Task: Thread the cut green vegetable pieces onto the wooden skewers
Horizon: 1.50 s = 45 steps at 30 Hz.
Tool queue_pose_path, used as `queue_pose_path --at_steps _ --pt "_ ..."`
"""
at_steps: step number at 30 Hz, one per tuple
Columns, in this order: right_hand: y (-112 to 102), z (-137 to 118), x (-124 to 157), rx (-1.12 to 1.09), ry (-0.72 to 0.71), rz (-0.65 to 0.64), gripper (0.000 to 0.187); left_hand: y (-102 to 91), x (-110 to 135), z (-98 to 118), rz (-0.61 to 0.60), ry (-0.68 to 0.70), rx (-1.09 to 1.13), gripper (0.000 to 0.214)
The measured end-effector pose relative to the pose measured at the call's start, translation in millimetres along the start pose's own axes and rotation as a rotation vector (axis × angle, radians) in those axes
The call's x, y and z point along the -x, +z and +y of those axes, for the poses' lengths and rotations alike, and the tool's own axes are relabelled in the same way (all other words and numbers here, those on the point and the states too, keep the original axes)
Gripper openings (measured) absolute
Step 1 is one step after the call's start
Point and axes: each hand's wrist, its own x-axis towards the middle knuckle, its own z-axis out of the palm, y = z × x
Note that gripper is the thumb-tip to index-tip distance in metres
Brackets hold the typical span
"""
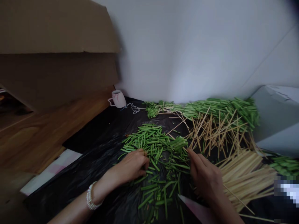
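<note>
Black plastic sheeting (pixel 91 174) carries, at centre, a heap of cut green stems (pixel 149 137), probably light, firm and snappable, best pinched mid-length. At its near-left edge the left hand (pixel 135 163) curls, its grip hidden; right of the heap, the right hand (pixel 203 174) closes on a thin stick (pixel 186 149), likely stiff but breakable, beside a small green bundle (pixel 177 143), best held by the stick's bare end.

Plastic, wood and cardboard, mostly matt.
Black sheet (pixel 88 168) is looking like thin plastic, lying wrinkled, catching faint sheen; wood surface (pixel 58 127) is showing smooth grain, soft gloss. Cardboard box (pixel 56 28) is reading matt. Sticks (pixel 247 174) are looking like bare wood, green stalks (pixel 149 137) smooth. Mug (pixel 120 99) is passing for glazed ceramic; wall (pixel 149 46) is looking smooth, matt.
</note>
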Motion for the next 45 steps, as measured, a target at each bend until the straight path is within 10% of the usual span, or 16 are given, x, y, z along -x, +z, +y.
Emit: queue_pose_path --at_steps 7,11,18,45 --pt "2.4 0.7 1.8 0.004 -0.004 -0.001 0.028 -10.8 -17.4 -19.1 0.272 -0.025 0.225 0.01" --pt "3.0 0.2 2.0 -0.017 -0.011 0.007 0.028 -7.9 -46.3 -16.3 0.514 -0.127 0.858 0.017" --pt "2.8 -8.0 1.2 -0.024 -0.059 0.018 0.03 20.7 -63.4 -9.4 0.431 -0.193 1.715 0.04" --pt "5.9 -20.7 5.3 -0.026 -0.102 -0.046 0.034 27.2 -57.7 -10.0 0.438 -0.106 1.578 0.036"
